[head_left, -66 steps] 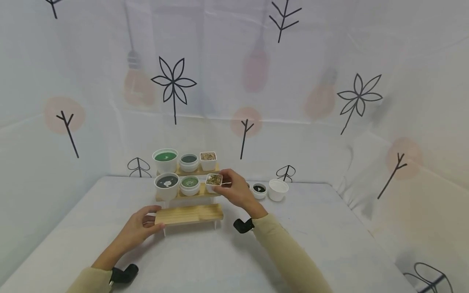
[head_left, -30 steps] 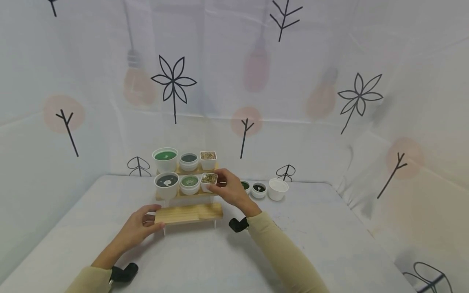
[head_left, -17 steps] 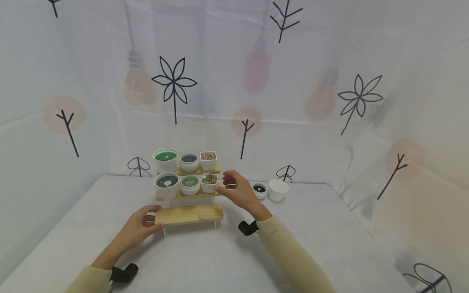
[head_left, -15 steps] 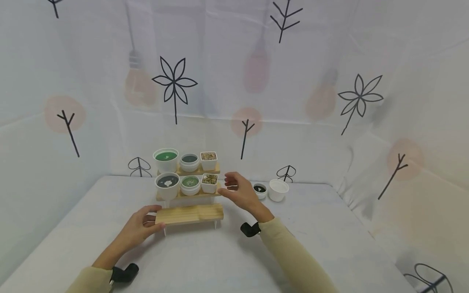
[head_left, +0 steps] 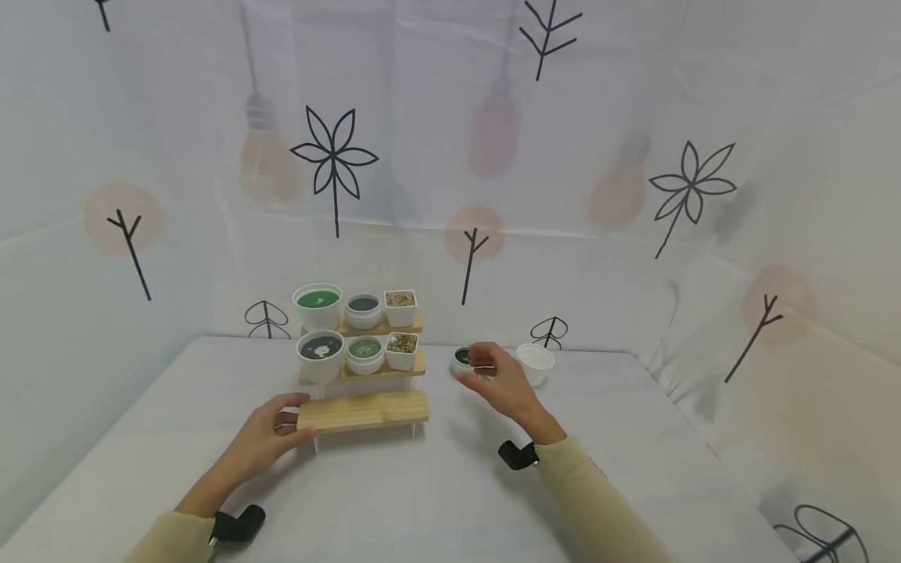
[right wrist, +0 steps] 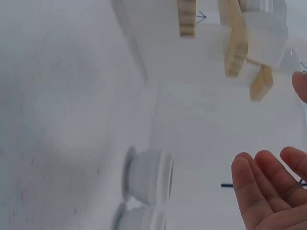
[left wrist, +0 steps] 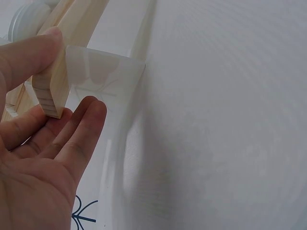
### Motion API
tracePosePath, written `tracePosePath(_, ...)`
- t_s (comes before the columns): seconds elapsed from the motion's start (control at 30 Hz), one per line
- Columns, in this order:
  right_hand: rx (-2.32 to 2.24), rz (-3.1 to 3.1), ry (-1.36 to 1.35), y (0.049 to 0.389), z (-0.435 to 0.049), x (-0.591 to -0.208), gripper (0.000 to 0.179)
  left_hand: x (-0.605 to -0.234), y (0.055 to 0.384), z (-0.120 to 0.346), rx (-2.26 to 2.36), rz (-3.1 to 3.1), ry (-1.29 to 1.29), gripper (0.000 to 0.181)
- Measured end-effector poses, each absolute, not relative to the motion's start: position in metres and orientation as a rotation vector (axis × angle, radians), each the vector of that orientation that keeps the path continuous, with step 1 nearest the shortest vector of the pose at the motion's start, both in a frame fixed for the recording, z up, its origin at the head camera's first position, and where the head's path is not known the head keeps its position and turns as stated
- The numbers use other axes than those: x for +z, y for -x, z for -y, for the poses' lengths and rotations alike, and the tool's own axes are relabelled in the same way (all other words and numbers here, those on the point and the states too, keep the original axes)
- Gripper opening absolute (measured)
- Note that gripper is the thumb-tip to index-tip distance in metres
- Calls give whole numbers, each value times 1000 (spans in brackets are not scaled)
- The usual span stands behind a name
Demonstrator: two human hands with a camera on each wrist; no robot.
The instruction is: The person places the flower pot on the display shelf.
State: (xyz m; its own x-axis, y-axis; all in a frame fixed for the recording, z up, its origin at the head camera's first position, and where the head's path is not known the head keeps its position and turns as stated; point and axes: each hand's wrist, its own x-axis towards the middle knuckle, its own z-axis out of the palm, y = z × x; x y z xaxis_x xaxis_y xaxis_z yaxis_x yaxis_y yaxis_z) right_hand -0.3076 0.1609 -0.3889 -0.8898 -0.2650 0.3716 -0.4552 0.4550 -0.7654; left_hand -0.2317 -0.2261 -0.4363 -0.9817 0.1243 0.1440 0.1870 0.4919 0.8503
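Observation:
My left hand (head_left: 267,434) holds the left end of the lowest wooden step (head_left: 362,413) of a tiered stand. In the left wrist view its thumb lies on top of the plank (left wrist: 79,28) and fingertips touch it from below. My right hand (head_left: 503,385) holds nothing; its fingers are loosely bent, apart from the thumb. It overlaps a small round white jar (head_left: 459,367) with dark green contents, partly hidden behind the fingertips. A square white pot (head_left: 402,360) of coarse brownish-green bits sits at the right end of the middle step.
On the middle step also stand a grey-filled tub (head_left: 320,363) and a pale green jar (head_left: 364,360). The top step bears a green-filled tub (head_left: 318,313), a grey-filled jar (head_left: 363,314) and a square pot (head_left: 400,313). A white tub (head_left: 538,363) stands right of my right hand.
My right hand has let go of the square pot, leaving it on the middle step after a small shift left, and has moved right toward the jars. The left hand stays put.

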Motion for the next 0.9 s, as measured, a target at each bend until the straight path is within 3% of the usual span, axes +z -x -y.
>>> tracePosePath(0.9,1239,2498,-315,337,-251,-403,60,-438,233,226,-1564,2670,254,71)
